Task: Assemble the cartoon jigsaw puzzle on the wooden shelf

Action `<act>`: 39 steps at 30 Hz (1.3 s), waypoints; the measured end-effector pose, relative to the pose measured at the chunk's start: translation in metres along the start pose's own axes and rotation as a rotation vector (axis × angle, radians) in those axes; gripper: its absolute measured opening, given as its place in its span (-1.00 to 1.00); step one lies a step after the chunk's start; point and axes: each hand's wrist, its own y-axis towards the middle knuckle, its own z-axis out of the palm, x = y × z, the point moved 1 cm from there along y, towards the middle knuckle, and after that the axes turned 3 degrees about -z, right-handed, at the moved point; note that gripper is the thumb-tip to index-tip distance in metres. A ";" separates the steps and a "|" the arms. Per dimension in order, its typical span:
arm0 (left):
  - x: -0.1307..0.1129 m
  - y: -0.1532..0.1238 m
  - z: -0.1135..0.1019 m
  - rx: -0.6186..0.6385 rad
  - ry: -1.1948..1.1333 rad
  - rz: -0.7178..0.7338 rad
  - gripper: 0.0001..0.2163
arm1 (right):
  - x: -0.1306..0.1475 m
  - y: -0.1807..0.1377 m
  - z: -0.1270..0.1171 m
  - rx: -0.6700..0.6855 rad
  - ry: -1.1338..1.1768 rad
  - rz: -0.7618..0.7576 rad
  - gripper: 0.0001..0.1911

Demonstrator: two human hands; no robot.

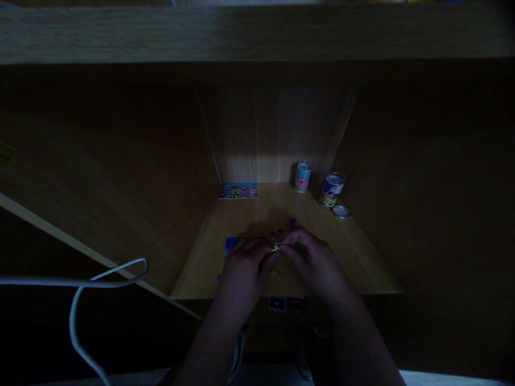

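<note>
My left hand (248, 264) and my right hand (313, 258) meet above the wooden board. Between their fingertips is a small pale yellow-and-white puzzle piece (276, 248), pinched from both sides. Under my left hand lies a blue and yellow puzzle picture (229, 248), mostly covered by the hand. A loose yellow puzzle piece (275, 274) rests just below the fingers. Beyond my fingertips several dark blue puzzle pieces (293, 221) are scattered on the board. The dim light hides their detail.
At the back left lies a cartoon picture card (238, 190). Two cartoon-printed cans (303, 177) (332, 189) stand at the back right, with a round lid (341, 212) beside the nearer one. Wooden side walls enclose the board. A white cable (76, 321) loops at left.
</note>
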 end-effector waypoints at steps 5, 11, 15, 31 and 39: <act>0.006 0.000 -0.001 -0.025 -0.061 -0.019 -0.86 | 0.001 -0.001 -0.001 -0.021 0.012 0.018 -0.90; 0.007 -0.001 -0.003 -0.065 -0.072 -0.084 -0.85 | -0.007 0.004 -0.003 -0.148 -0.141 0.050 -0.86; 0.008 -0.001 -0.004 -0.063 -0.091 -0.117 -0.82 | -0.014 0.003 -0.004 -0.257 -0.294 0.098 -0.82; 0.003 0.000 -0.006 -0.017 -0.109 -0.074 -0.78 | 0.006 0.002 -0.003 0.016 -0.142 -0.195 -0.83; 0.003 -0.003 -0.004 -0.041 -0.085 -0.048 -0.83 | 0.004 0.004 -0.002 0.022 -0.078 -0.211 -0.83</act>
